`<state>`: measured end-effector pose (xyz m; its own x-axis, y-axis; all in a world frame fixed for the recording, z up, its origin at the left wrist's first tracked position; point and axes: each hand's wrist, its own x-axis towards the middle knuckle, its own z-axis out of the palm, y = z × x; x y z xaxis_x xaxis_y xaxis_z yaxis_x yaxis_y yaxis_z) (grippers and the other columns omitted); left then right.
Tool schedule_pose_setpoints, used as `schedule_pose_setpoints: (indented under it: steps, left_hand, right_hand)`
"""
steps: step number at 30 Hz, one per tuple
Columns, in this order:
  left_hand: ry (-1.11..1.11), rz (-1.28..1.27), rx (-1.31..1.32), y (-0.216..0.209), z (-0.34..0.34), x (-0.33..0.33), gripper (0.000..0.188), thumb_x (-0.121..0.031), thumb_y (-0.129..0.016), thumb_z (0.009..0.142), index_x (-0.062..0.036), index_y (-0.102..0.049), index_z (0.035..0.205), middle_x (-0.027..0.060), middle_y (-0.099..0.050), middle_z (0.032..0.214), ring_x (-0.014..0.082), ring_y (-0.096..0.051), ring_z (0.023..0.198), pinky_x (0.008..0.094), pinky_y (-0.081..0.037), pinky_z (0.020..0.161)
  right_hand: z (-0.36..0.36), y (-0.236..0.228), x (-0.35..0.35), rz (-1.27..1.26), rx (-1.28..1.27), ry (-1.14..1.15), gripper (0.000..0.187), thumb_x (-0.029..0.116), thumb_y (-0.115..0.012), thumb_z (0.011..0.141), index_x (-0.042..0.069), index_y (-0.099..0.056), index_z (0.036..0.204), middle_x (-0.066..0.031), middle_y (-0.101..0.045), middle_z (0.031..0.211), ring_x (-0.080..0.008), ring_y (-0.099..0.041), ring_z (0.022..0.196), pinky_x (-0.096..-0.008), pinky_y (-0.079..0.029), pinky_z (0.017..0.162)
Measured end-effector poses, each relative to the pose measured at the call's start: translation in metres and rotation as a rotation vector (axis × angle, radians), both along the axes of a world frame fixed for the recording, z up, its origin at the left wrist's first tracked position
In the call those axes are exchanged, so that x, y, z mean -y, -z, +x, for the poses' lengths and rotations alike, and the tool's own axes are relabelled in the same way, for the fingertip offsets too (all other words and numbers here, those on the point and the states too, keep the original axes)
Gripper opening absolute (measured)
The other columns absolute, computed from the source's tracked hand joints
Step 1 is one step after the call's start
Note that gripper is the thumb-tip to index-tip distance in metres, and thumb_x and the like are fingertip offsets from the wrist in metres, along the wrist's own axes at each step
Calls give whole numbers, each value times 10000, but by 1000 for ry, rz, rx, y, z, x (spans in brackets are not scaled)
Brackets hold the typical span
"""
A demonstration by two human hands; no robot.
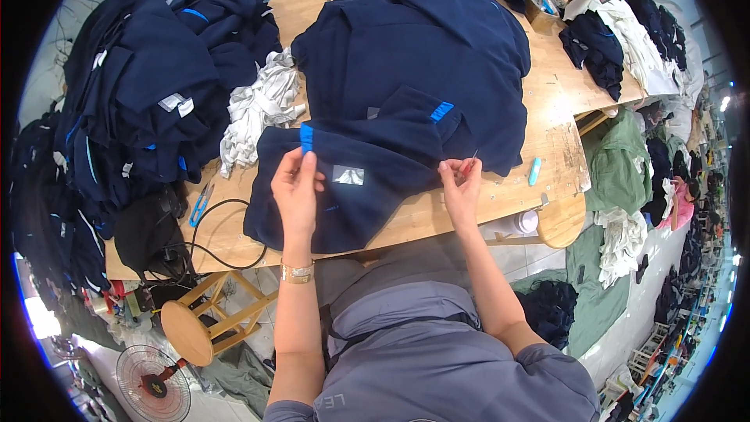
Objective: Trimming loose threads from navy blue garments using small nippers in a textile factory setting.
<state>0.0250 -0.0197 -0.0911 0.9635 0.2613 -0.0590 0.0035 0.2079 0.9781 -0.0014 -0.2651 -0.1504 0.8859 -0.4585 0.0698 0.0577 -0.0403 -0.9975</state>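
While both forearms enter from the 6 o'clock edge of the head view, the left hand lies on the navy garment spread across the wooden bench. Left fingers are closed in a pinch on the garment's upper fold, right at a bright blue tab. A gold bracelet circles the left wrist.

The right hand rests on the garment's right edge, toward 3 o'clock from the left hand. Its fingers are pinched on the cloth and on a thin, needle-like thing that sticks up; what it is cannot be told. Between the hands a small grey label sits on the fabric. A second blue tab shows at 12 o'clock from the right hand.

At 9 o'clock of the garment: a crumpled heap of white-grey cloth, then a tall pile of navy garments. Blue snips and a black cable lie near the bench's front edge, at 8 o'clock of the left hand. A small light-blue object lies on bare wood at 3 o'clock of the right hand. Below the bench, at 7 o'clock, stand a wooden stool and a floor fan.
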Motion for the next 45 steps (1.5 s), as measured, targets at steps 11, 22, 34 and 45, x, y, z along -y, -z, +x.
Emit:
schedule_pose_setpoints:
  steps: [11, 22, 34, 45]
  left_hand:
    - [460, 115, -201, -14, -44, 48, 241, -254, -543, 905, -19, -592, 896, 6, -571, 689, 51, -538, 594, 171, -422, 525]
    - [459, -397, -250, -16, -43, 87, 288, -237, -546, 900, 28, -609, 990, 66, -633, 943, 117, -595, 828, 271, -493, 720]
    - [98, -653, -41, -42, -43, 40, 333, -241, -443, 943, 33, -609, 853, 132, -649, 882, 187, -648, 762, 280, -544, 616]
    - [121, -808, -28, -34, -50, 26, 431, -358, -388, 954, 28, -576, 921, 127, -633, 930, 219, -641, 845, 319, -539, 754]
  right_hand:
    - [2, 2, -5, -140, -83, 3, 324, 48, -686, 767, 63, -364, 797, 0, -465, 707, -55, -427, 608, -193, -376, 551]
    - [-10, -96, -41, 209, 77, -207, 256, 78, -599, 856, 116, -370, 749, 56, -358, 699, -24, -370, 632, -174, -372, 530]
    - [-13, -95, -81, 363, 30, -344, 235, 89, -531, 897, 98, -330, 775, 6, -449, 667, -95, -580, 575, -206, -459, 483]
    - [-18, -80, -84, 101, -9, -391, 265, 87, -573, 871, 71, -348, 732, 10, -411, 603, -73, -508, 507, -209, -413, 446]
